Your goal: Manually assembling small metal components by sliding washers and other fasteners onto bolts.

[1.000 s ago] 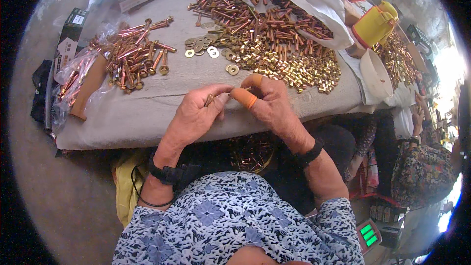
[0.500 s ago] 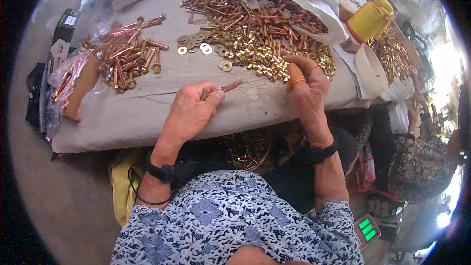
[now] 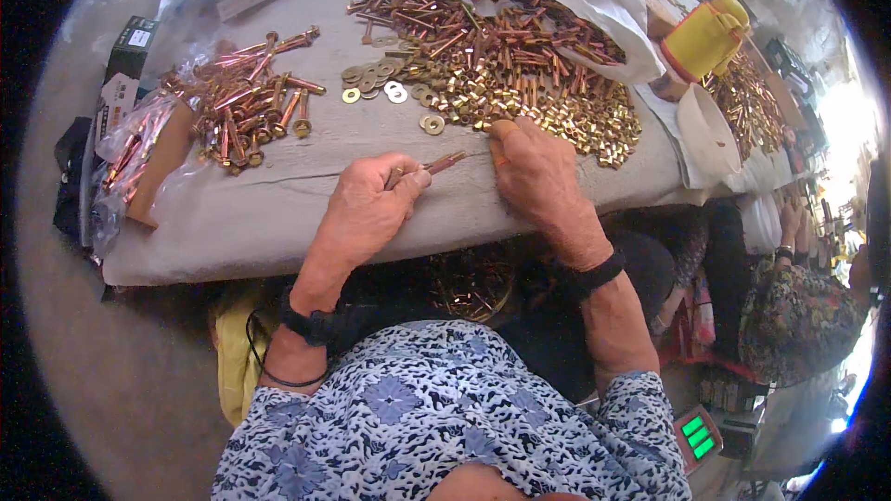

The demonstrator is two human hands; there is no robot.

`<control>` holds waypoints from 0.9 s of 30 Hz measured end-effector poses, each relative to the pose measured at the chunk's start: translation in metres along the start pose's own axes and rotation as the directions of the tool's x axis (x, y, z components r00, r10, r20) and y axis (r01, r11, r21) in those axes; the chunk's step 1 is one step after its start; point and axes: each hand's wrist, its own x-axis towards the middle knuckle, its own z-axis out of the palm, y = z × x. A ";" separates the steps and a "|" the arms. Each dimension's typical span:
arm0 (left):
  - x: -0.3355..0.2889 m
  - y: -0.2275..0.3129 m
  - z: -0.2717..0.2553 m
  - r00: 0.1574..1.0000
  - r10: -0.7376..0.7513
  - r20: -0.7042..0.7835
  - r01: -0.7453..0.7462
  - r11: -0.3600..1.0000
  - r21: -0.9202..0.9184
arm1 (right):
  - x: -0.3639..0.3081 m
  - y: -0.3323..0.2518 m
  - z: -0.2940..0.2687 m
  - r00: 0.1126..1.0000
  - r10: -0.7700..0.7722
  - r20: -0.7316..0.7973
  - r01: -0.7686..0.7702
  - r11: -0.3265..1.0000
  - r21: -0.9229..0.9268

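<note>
In left fingers [image 3: 419, 180]: slim coppery metal bolt [image 3: 446, 162].

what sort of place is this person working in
Probably a small workshop dealing with metal fasteners: loose bolts and small brass-coloured sleeves lie heaped on a cloth-covered table, and another person is in view at the far right.
</note>
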 end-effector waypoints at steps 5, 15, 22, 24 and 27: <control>-0.001 0.001 0.000 1.000 -0.012 -0.003 0.011 0.999 -0.034 | -0.001 -0.006 -0.008 0.999 0.032 0.004 -0.032 0.999 0.015; -0.002 0.003 0.000 1.000 0.030 -0.010 -0.030 1.000 -0.001 | -0.001 -0.012 -0.004 0.997 -0.049 -0.063 0.053 0.997 0.054; -0.002 0.004 0.001 1.000 0.012 -0.012 -0.012 1.000 0.019 | -0.004 -0.016 -0.011 0.994 0.098 -0.039 -0.070 0.890 0.451; -0.002 0.001 0.000 1.000 0.020 -0.009 -0.020 0.999 0.027 | -0.002 -0.027 -0.020 0.983 0.178 0.042 -0.160 0.729 0.665; -0.002 0.002 0.000 1.000 0.030 -0.002 -0.030 0.998 0.061 | -0.004 -0.031 -0.023 0.965 0.192 0.181 -0.262 0.629 0.732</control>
